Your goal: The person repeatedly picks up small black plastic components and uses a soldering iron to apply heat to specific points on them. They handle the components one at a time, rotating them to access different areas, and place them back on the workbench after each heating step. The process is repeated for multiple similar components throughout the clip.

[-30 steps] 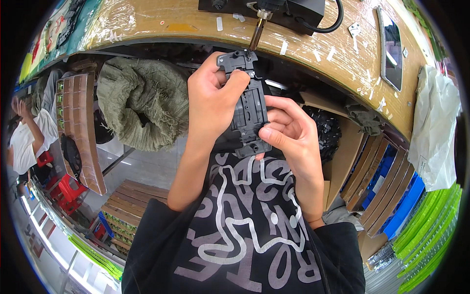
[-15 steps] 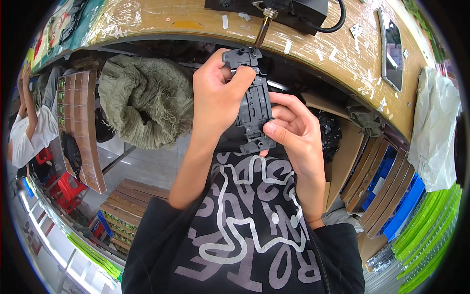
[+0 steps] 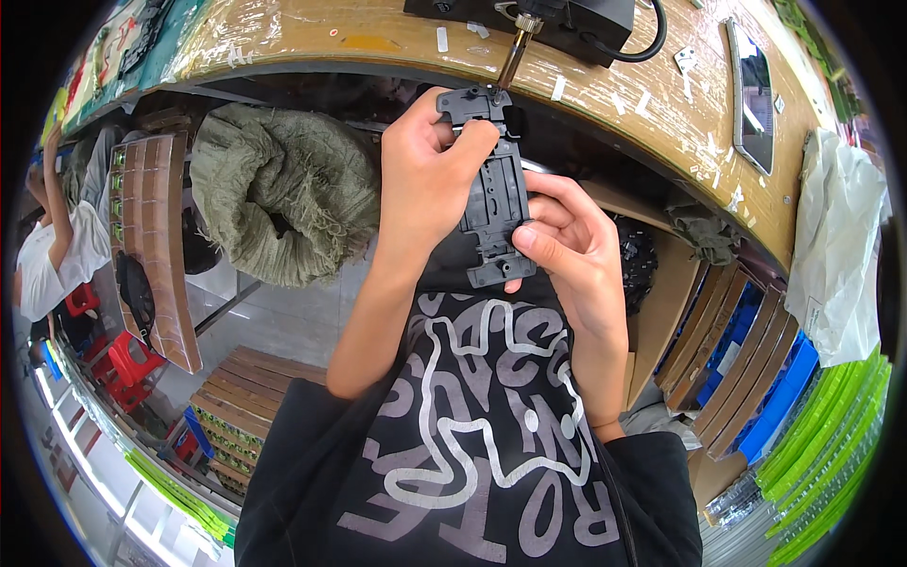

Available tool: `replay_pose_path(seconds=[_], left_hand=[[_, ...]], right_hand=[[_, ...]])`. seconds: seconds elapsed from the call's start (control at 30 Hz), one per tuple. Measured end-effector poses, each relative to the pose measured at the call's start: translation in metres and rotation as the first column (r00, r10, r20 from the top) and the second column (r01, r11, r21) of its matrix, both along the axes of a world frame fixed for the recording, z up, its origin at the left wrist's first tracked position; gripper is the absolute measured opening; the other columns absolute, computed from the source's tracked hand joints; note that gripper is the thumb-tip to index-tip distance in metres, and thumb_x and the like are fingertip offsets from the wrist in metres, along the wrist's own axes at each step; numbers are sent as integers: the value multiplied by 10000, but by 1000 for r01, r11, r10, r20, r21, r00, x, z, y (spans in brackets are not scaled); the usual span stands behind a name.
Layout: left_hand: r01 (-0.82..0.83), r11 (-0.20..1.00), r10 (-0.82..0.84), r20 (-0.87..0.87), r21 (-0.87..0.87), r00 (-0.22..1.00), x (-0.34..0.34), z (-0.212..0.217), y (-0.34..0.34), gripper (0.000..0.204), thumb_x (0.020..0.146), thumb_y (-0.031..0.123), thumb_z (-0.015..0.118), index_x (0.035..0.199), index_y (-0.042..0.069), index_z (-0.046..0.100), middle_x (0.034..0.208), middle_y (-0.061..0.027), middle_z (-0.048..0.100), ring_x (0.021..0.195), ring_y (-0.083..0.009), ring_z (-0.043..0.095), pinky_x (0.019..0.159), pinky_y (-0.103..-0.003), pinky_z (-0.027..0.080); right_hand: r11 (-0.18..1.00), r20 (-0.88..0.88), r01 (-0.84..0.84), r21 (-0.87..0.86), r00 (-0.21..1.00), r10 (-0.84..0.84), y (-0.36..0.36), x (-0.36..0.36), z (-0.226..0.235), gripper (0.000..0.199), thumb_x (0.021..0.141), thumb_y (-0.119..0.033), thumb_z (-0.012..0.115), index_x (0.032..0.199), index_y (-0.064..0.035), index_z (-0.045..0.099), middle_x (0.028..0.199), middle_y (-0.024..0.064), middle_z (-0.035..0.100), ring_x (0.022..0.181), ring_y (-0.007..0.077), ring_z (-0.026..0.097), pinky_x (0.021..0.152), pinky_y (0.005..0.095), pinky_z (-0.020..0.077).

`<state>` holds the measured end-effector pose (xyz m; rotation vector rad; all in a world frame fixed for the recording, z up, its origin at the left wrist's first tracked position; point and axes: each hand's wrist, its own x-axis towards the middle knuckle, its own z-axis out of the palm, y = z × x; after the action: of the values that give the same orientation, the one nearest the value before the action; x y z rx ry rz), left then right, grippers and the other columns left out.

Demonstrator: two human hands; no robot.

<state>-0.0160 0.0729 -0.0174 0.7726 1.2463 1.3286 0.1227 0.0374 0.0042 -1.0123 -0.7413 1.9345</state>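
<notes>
A dark grey moulded plastic chassis-like part (image 3: 498, 194) is held lengthwise in front of my body. My left hand (image 3: 430, 170) is closed on its far end, the thumb lying across the top. My right hand (image 3: 573, 236) grips the near right side, thumb on the edge and fingers beneath. At the far end, the metal tip of a screwdriver-like bit (image 3: 513, 62) slants down from a black machine (image 3: 595, 26) and meets the part at its upper right corner. Whether a screw sits under the tip is too small to tell.
A film-covered wooden bench (image 3: 350, 42) runs across the far side, with a phone (image 3: 752, 99) on its right. An olive cloth bundle (image 3: 283, 194) stands at left. Cardboard trays (image 3: 723, 350) and a box (image 3: 666, 312) flank my right arm. Another person (image 3: 59, 250) sits far left.
The part and both my hands have shifted slightly to the right and a little farther from me. Both hands keep their grip, and the bit tip still meets the part's far corner.
</notes>
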Motion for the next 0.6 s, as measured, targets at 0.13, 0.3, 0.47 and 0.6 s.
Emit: replay_pose_path(seconds=[0.13, 0.3, 0.47, 0.6], left_hand=[[21, 999, -21, -17, 38, 1000, 2, -15, -2, 76, 745, 37, 525, 800, -13, 511, 591, 6, 536, 520, -8, 455, 427, -177, 345], [169, 970, -222, -352, -176, 909, -14, -36, -16, 255, 791, 179, 597, 936, -9, 503, 549, 4, 509, 501, -43, 465, 454, -184, 353], [-165, 982, 187, -339, 93, 922, -62, 5, 0, 131, 840, 170, 542, 868, 45, 523, 555, 34, 470, 466, -9, 414, 388, -154, 275], [-200, 935, 317, -438, 294, 841, -86, 35, 61, 180, 819, 205, 573, 875, 35, 553, 603, 22, 525, 500, -25, 435, 435, -165, 311]], right_hand=[[1000, 45, -25, 8, 999, 25, 0, 3, -9, 358, 751, 5, 584, 1080, 58, 455, 809, 98, 568, 709, 132, 562, 504, 251, 505], [996, 161, -1, -87, 987, 15, -13, 43, -65, 373, 752, -15, 580, 1100, 26, 451, 855, 87, 568, 727, 138, 565, 547, 263, 512], [788, 465, 584, -195, 762, -450, -50, 142, -199, 408, 748, -15, 557, 1126, 19, 408, 932, 127, 557, 799, 194, 576, 586, 299, 531], [545, 706, 816, -193, 501, -500, -106, 222, -316, 427, 718, -53, 586, 1108, -63, 413, 861, 70, 565, 521, 94, 443, 606, 357, 512]])
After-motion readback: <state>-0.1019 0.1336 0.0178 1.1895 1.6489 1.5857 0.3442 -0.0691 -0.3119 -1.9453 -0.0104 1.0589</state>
